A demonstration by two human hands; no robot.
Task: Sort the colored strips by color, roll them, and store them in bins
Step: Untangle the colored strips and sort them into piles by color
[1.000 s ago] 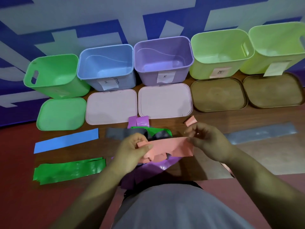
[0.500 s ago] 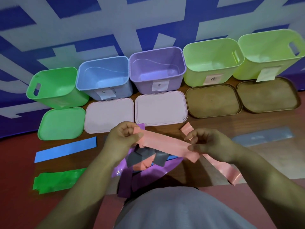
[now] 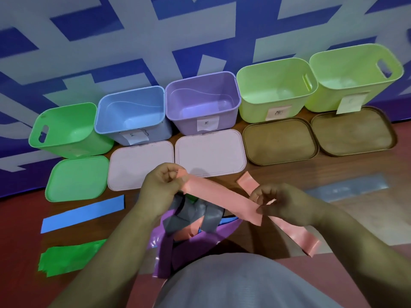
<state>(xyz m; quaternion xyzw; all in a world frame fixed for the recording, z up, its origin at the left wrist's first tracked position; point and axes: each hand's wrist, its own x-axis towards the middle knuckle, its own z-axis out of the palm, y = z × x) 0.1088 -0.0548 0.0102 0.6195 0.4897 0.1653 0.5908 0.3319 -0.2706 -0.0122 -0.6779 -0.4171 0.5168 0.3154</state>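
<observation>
A smooth, flat pink strip spans the air between both hands, above a tangled pile of strips at the near edge of the wooden surface. The left hand has its grip pinching the strip's far end. The right hand has its grip pinching the near end. Bare wood lies to the right, around a pale grey strip. Glossy, round-cornered plastic bins line the far edge, with lids lying flat before them.

Dim, bluish light, soft shadows, wide-angle bending at edges, everything perhaps slightly blurred
</observation>
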